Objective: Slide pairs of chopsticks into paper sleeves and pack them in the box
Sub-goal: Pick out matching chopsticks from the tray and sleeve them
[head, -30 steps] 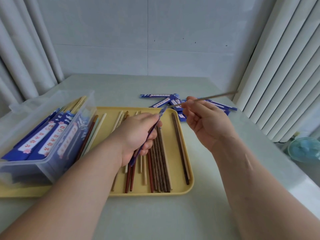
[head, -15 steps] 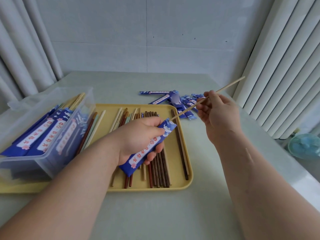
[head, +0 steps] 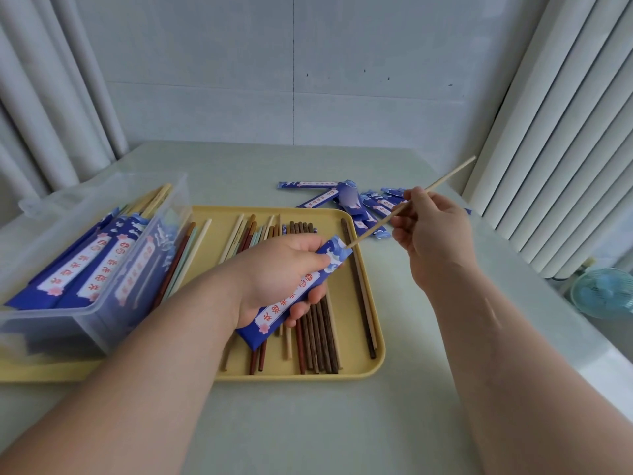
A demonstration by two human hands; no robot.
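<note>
Left hand [head: 284,279] is wrapped around the sleeve [head: 291,299], holding it over the middle of the tray [head: 308,377] with the open mouth aimed at the far right corner. Right hand [head: 431,234] pinches a pale stick [head: 373,229] about mid-length, with the tip right at the sleeve mouth. It looks like one stick; I can't tell if a second lies behind it. Judgement: the stick is light, stiff and smooth, so a grip nearer the tip would steady the aim, and it should then be pushed from the back end. The sleeve is thin paper that creases and flattens easily, so hold it by the edges near the mouth and don't squeeze it flat or the mouth closes. The loose sticks [head: 318,330] under the left hand could roll if bumped. The box [head: 68,332] sits at the tray's left edge, already part-filled with sleeved pairs lying on a slant, and its top is open. The path there looks clear, but its near wall is close to the left forearm. The stick's back end points toward the curtain [head: 548,166], and there's room. Spare sleeves [head: 346,200] lie on the table [head: 342,423] past the tray's far right corner.
</note>
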